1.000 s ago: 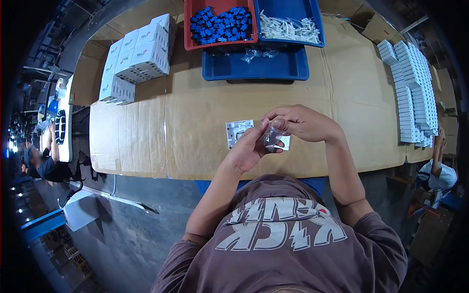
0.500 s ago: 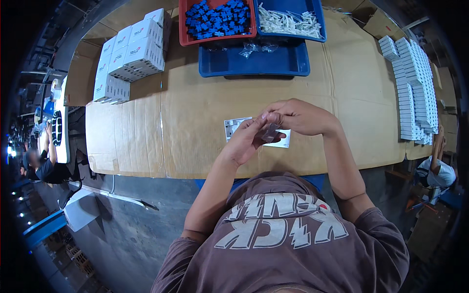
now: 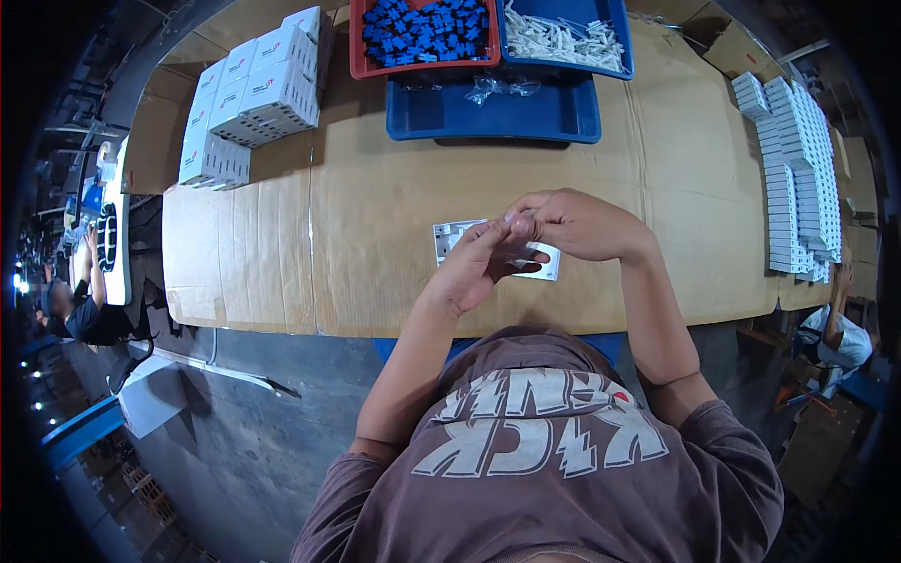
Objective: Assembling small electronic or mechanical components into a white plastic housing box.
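My left hand (image 3: 472, 265) and my right hand (image 3: 593, 225) meet above the middle of the cardboard-covered table, fingertips pinched together. Between them is a small clear plastic bag (image 3: 513, 252), partly hidden by the fingers; whether anything is inside it I cannot tell. Under the hands lies a white rectangular piece (image 3: 546, 270), like an open small box or housing, with grey detail showing at its left end. My hands cover its middle.
At the far edge, a red tray (image 3: 357, 66) holds blue clips and a blue tray (image 3: 627, 56) white plastic pieces. A nearer blue tray (image 3: 441, 117) has clear bags. White boxes (image 3: 272, 89) stand left, stacked white pieces (image 3: 798, 178) right. Other people sit at both sides.
The clear bag has shifted slightly between my fingers and shows less now. Both hands keep nearly the same place; the view has tipped slightly.
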A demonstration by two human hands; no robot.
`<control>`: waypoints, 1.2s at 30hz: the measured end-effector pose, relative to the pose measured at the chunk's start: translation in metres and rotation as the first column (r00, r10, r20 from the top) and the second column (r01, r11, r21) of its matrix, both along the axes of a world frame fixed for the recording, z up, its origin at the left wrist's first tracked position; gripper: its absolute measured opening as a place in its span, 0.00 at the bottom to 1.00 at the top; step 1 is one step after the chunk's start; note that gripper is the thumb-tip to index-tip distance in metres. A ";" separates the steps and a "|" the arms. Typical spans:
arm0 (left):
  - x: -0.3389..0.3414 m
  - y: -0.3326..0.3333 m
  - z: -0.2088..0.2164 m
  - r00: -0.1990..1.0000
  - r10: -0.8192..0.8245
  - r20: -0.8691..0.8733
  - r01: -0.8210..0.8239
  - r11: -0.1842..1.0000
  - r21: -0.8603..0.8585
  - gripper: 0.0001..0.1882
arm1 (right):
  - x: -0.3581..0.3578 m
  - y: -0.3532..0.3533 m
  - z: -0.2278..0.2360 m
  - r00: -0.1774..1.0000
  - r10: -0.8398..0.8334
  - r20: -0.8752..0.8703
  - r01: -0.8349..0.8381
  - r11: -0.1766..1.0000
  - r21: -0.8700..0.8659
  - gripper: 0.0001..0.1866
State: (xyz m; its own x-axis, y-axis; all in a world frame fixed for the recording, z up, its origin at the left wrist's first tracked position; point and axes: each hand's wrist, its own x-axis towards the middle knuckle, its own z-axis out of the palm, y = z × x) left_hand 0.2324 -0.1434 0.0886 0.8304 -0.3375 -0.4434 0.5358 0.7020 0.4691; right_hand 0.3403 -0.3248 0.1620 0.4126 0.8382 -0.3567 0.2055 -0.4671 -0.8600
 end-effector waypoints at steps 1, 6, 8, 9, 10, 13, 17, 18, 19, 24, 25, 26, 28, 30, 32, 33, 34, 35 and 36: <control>0.000 0.000 -0.001 1.000 0.000 -0.005 0.000 1.000 -0.001 0.17 | 0.001 0.000 -0.002 1.000 0.000 0.020 0.000 1.000 0.018 0.25; 0.001 -0.001 -0.003 1.000 -0.017 0.024 0.014 0.995 0.102 0.18 | 0.000 0.017 0.016 0.995 0.012 -0.099 -0.042 0.949 -0.311 0.25; 0.002 -0.002 -0.003 0.999 -0.020 0.025 0.018 0.997 0.079 0.19 | 0.002 0.012 0.002 0.998 0.053 0.033 -0.041 0.955 -0.295 0.26; 0.003 -0.002 -0.003 0.999 -0.022 0.029 0.021 0.998 0.057 0.19 | 0.004 0.008 -0.006 0.998 0.054 0.033 -0.041 0.954 -0.296 0.26; 0.004 -0.002 0.001 0.999 -0.021 0.026 0.020 0.998 0.057 0.19 | 0.005 0.005 -0.011 0.999 0.027 0.043 -0.019 0.984 -0.179 0.26; 0.007 -0.002 0.013 0.999 -0.049 -0.024 0.051 0.994 0.098 0.21 | 0.008 0.003 -0.012 0.999 -0.001 0.040 0.004 0.997 -0.081 0.26; 0.005 0.001 -0.010 0.997 -0.072 0.024 0.071 0.996 0.058 0.22 | 0.005 0.011 0.002 0.987 0.140 0.072 -0.115 0.954 -0.276 0.23; 0.002 0.005 -0.018 0.998 -0.056 0.029 0.056 0.998 0.024 0.23 | 0.004 0.016 0.005 0.987 0.135 0.091 -0.107 0.957 -0.269 0.23; 0.001 0.006 -0.020 0.997 -0.065 0.031 0.064 0.998 0.023 0.24 | 0.003 0.019 0.007 0.987 0.152 0.049 -0.131 0.947 -0.295 0.23; -0.010 0.004 -0.024 0.999 -0.049 -0.009 0.049 0.999 -0.004 0.28 | 0.015 -0.006 -0.031 0.993 0.055 -0.101 -0.053 0.998 0.025 0.23; -0.011 0.004 -0.024 0.998 -0.041 -0.037 0.042 0.999 0.022 0.31 | 0.023 -0.011 -0.023 0.985 0.029 -0.167 -0.006 0.991 0.135 0.23; -0.013 0.007 -0.024 0.999 -0.048 -0.011 0.048 0.998 0.033 0.31 | 0.032 -0.016 -0.021 0.990 0.024 -0.140 -0.003 0.989 0.145 0.23; -0.017 0.014 -0.032 0.996 -0.067 -0.050 0.066 0.998 -0.022 0.34 | 0.055 -0.025 -0.030 0.973 -0.224 0.059 0.216 0.970 0.109 0.19; -0.021 0.017 -0.035 0.998 -0.059 -0.017 0.058 0.996 -0.073 0.35 | 0.088 -0.028 -0.033 0.879 -0.437 0.190 0.416 0.898 0.141 0.14; -0.024 0.020 -0.027 0.999 -0.038 -0.034 0.034 0.994 -0.103 0.35 | 0.124 -0.028 -0.043 0.720 -0.613 0.326 0.550 0.790 0.271 0.11; -0.025 0.019 -0.024 0.999 -0.043 -0.027 0.040 0.993 -0.109 0.32 | 0.141 -0.031 -0.047 0.596 -0.684 0.421 0.578 0.729 0.367 0.11; -0.025 0.018 -0.022 0.999 -0.045 -0.019 0.042 0.993 -0.106 0.32 | 0.160 -0.033 -0.054 0.591 -0.686 0.425 0.576 0.728 0.373 0.11; -0.025 0.017 -0.020 0.999 -0.049 -0.010 0.048 0.994 -0.098 0.32 | 0.179 -0.036 -0.061 0.466 -0.710 0.528 0.590 0.694 0.413 0.11; -0.025 0.017 -0.019 0.999 -0.051 -0.003 0.050 0.995 -0.088 0.31 | 0.195 -0.036 -0.066 0.330 -0.718 0.613 0.594 0.663 0.456 0.12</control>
State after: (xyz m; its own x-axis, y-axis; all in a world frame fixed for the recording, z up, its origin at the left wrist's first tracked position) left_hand 0.2071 -0.1268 0.0699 0.8091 -0.4169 -0.4142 0.5738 0.7124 0.4040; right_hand 0.5354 -0.3609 0.0962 0.8956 0.1832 0.4053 0.4215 -0.6404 -0.6420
